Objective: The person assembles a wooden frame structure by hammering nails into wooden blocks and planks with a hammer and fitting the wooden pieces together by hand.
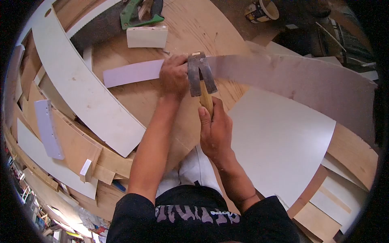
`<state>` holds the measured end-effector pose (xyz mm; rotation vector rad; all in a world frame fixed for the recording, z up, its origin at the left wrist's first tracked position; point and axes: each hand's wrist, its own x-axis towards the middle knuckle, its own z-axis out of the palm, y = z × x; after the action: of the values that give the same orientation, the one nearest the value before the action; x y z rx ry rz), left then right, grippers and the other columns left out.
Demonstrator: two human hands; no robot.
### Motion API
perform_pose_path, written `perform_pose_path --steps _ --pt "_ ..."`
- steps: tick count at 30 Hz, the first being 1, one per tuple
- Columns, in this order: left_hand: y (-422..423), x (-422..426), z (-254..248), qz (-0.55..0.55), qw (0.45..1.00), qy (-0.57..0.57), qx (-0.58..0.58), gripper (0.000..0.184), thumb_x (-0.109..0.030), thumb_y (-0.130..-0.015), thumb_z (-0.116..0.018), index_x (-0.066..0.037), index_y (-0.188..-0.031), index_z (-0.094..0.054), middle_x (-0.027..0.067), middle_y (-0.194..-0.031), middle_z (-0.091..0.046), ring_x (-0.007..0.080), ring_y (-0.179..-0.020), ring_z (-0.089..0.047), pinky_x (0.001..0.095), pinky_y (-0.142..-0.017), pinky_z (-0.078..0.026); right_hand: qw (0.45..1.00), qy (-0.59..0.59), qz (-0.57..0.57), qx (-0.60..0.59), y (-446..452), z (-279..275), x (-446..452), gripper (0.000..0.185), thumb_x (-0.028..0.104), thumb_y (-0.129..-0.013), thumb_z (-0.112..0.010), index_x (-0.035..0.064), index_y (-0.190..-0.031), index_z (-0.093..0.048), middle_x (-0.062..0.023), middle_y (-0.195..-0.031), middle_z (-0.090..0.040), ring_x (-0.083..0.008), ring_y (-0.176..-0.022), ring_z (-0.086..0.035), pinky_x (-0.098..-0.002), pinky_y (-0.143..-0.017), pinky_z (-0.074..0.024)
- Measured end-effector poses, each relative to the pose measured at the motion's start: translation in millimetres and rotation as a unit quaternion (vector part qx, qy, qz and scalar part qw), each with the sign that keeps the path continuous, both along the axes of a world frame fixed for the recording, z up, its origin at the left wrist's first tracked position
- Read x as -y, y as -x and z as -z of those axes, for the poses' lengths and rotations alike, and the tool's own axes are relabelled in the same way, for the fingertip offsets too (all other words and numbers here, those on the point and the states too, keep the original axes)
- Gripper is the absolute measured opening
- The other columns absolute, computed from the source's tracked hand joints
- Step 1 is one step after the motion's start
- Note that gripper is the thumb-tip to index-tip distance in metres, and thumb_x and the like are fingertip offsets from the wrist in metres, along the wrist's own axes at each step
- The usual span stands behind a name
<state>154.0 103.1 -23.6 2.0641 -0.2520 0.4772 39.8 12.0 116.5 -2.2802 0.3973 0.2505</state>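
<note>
Over the middle of the wooden board (192, 28), my right hand (217, 128) is wrapped around the handle of the hammer (208, 76), whose head sits just beside my left hand (174, 75). Its fingers are curled at the right end of the pale strip (131, 73); I cannot tell whether they grasp it or something hidden behind the hammer. From there the long curved panel (291, 77) runs rightward. To strike well, I should keep my wrist loose, let the head land squarely, brace the work firmly and hold my left fingertips clear of its path.
</note>
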Motion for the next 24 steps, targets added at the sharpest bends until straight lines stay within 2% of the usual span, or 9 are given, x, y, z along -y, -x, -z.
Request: perform_pose_path --steps 7,9,11,13,16,18,21,24 --pt "-4.5 -1.5 -5.7 0.01 1.0 -0.019 0.023 0.019 -0.019 -0.078 -0.067 -0.011 -0.093 -0.075 0.0052 -0.089 -0.068 0.0289 -0.084 -0.064 0.0422 -0.074 -0.05 1.0 0.008 0.005 -0.029 -9.8 9.9 1.9 0.036 0.025 -0.101 -0.057 -0.0014 -0.126 -0.05 -0.0314 -0.1 -0.065 -0.0526 -0.097 -0.062 -0.0582 -0.083 -0.0465" --pt "-2.5 -2.7 -7.1 0.021 1.0 0.009 0.015 0.023 -0.018 -0.078 -0.067 -0.012 -0.097 -0.076 0.0051 -0.089 -0.068 0.0286 -0.084 -0.064 0.042 -0.074 -0.05 0.999 0.018 0.0 -0.039 -4.6 8.6 0.8 0.037 0.025 -0.102 -0.056 -0.0012 -0.126 -0.05 -0.0316 -0.101 -0.065 -0.0528 -0.098 -0.062 -0.0584 -0.083 -0.0466" --pt "-1.7 -1.2 -4.5 0.014 1.0 0.007 0.02 0.024 -0.018 -0.077 -0.068 -0.012 -0.098 -0.076 0.0049 -0.09 -0.068 0.0282 -0.084 -0.064 0.0419 -0.074 -0.05 1.0 -0.015 -0.013 0.008 -1.7 3.9 -0.1 0.037 0.026 -0.102 -0.055 -0.001 -0.127 -0.049 -0.0321 -0.102 -0.065 -0.0531 -0.098 -0.061 -0.0587 -0.083 -0.0465" --pt "-1.6 0.1 -3.1 0.006 1.0 0.005 0.026 0.025 -0.018 -0.076 -0.069 -0.012 -0.1 -0.077 0.0047 -0.091 -0.069 0.0279 -0.084 -0.064 0.0418 -0.074 -0.05 1.0 -0.001 -0.009 -0.01 -3.9 4.1 -2.2 0.037 0.026 -0.103 -0.055 -0.001 -0.127 -0.049 -0.0324 -0.103 -0.065 -0.0533 -0.099 -0.061 -0.0588 -0.083 -0.0465" --pt "-0.7 -2.9 1.6 0.018 0.999 0.032 0.031 0.026 -0.019 -0.075 -0.07 -0.013 -0.099 -0.077 0.0039 -0.092 -0.07 0.0274 -0.085 -0.064 0.0416 -0.075 -0.05 0.998 0.002 0.013 -0.055 -12.2 5.1 -1.3 0.036 0.026 -0.103 -0.054 -0.0011 -0.126 -0.049 -0.0329 -0.104 -0.064 -0.0537 -0.1 -0.061 -0.059 -0.084 -0.0464" --pt "-2.2 -5.0 4.3 0.015 0.995 -0.088 0.052 0.021 -0.02 -0.074 -0.071 -0.013 -0.094 -0.077 0.003 -0.093 -0.07 0.0272 -0.086 -0.065 0.0412 -0.076 -0.05 0.996 -0.007 0.031 -0.082 -14.1 6.4 0.8 0.036 0.026 -0.103 -0.054 -0.0012 -0.126 -0.048 -0.0331 -0.105 -0.064 -0.0539 -0.1 -0.061 -0.059 -0.083 -0.0464" --pt "-0.9 -3.7 -1.1 0.032 0.998 -0.045 0.003 0.015 -0.019 -0.075 -0.07 -0.013 -0.087 -0.076 0.0028 -0.091 -0.069 0.0271 -0.086 -0.064 0.0406 -0.076 -0.05 0.999 0.009 0.012 -0.042 -7.4 10.7 4.3 0.036 0.026 -0.102 -0.055 -0.0016 -0.124 -0.048 -0.0333 -0.102 -0.064 -0.0543 -0.099 -0.061 -0.0591 -0.081 -0.047" --pt "-1.8 -2.6 -12.1 0.01 0.999 -0.043 0.022 0.012 -0.017 -0.076 -0.069 -0.011 -0.084 -0.074 0.0031 -0.09 -0.068 0.0268 -0.086 -0.064 0.0403 -0.076 -0.049 0.998 0.038 0.014 -0.045 -8.5 15.1 4.3 0.037 0.026 -0.102 -0.056 -0.0024 -0.124 -0.048 -0.0334 -0.099 -0.064 -0.0546 -0.096 -0.061 -0.0593 -0.079 -0.0474"
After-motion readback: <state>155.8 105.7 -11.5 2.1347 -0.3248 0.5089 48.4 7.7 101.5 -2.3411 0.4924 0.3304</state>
